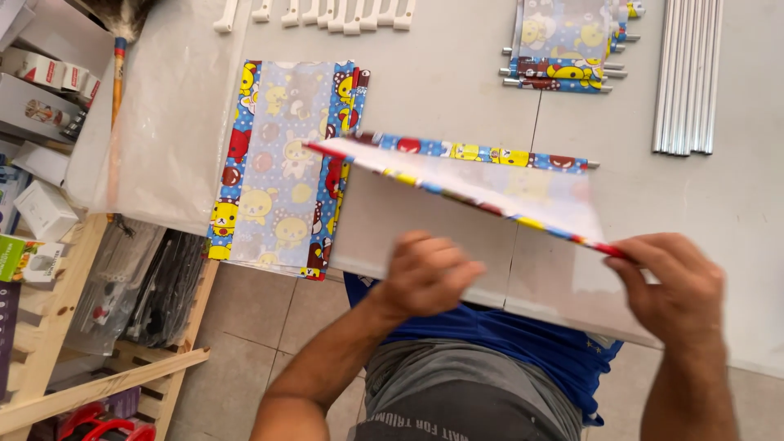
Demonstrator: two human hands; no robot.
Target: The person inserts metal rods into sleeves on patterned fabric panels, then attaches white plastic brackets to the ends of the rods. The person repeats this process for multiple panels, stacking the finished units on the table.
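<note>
We see one printed fabric panel (490,184) lifted off the grey table (441,82), stretched roughly left to right and slanting down toward the right. It has a pale translucent middle with cartoon bear figures and a bright blue, red and yellow patterned border. A thin metal rod (594,165) pokes out of its far hem at the right end.

Right hand (671,282): fingers pinched on the panel's near right corner at the red edge. Left hand (426,273): fingers curled in a loose fist at the table's front edge, under the raised panel; we cannot tell whether it grips the fabric.

Counts: one flat stack of matching panels (282,171) lying on the table to the left of the raised one, number of sheets not readable. One bundle of rolled panels on rods (563,49) at the far side, at least three rod ends showing. One group of bare metal tubes (688,73) far right, roughly seven. A row of white plastic connectors (327,15) along the top edge, about nine. One clear plastic sheet (163,122) draped at the table's left end. Wooden shelf with boxes (41,212) at far left.
</note>
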